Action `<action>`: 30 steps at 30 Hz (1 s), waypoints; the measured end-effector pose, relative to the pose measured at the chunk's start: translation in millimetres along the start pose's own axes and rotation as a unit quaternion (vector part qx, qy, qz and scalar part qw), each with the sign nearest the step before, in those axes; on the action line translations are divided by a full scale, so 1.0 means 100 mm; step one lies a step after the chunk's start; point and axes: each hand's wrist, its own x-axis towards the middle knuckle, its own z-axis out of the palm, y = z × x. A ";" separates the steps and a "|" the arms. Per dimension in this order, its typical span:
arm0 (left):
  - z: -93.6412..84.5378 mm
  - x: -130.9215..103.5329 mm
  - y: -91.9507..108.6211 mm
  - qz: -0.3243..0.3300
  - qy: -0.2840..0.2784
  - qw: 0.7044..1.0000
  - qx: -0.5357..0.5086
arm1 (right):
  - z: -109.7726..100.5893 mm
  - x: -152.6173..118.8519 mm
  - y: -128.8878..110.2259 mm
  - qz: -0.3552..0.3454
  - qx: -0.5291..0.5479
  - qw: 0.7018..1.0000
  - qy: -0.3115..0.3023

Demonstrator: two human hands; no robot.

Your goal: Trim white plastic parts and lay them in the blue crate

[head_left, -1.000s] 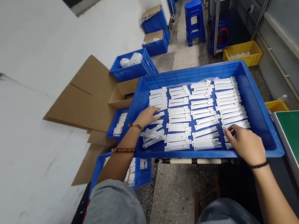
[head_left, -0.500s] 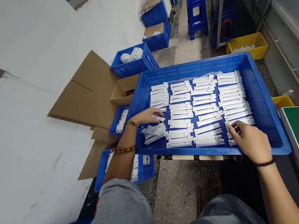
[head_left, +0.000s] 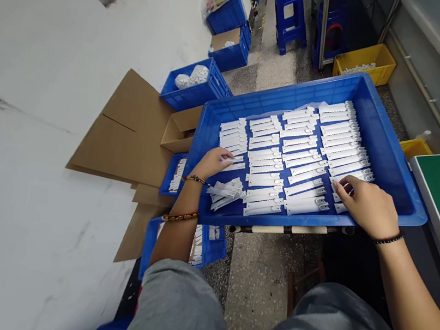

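Nearest are grey-clad knees (head_left: 181, 313), below the near edge of the blue tray (head_left: 391, 152). Just inside its near-left corner, loose white strips (head_left: 224, 192) overlap at mixed angles. The right hand (head_left: 371, 207) reaches over the near edge by the near-right corner, thumb and forefinger curled at the near end of the right column (head_left: 346, 137); I can't tell if they grip a strip. Slightly farther in, the left hand (head_left: 215, 163) comes over the left edge, beyond the loose strips, its fingertips at strips of the left column (head_left: 233, 134); whether it pinches one is unclear. Two middle columns (head_left: 265, 166) (head_left: 306, 156) lie between the hands, and all four run toward the far edge. Past that edge stand a yellow crate (head_left: 367, 63) and a blue stool (head_left: 289, 18).
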 end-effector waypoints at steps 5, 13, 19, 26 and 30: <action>0.00 -0.02 -0.04 -0.011 -0.008 1.000 0.022 | -0.01 0.00 0.00 0.004 -0.001 1.000 -0.011; 0.13 0.04 -0.08 -0.034 -0.020 0.999 0.031 | -0.03 0.00 -0.01 0.005 -0.002 1.000 -0.014; 0.07 0.02 -0.05 -0.048 -0.040 0.998 0.022 | -0.03 0.00 -0.02 0.010 -0.006 1.000 -0.017; 0.12 -0.07 0.14 -0.023 -0.204 0.978 -0.035 | -0.03 0.00 -0.02 0.008 -0.006 1.000 -0.013; 0.15 -0.05 0.14 -0.021 -0.208 0.977 -0.034 | -0.02 -0.01 -0.02 0.009 -0.004 1.000 -0.011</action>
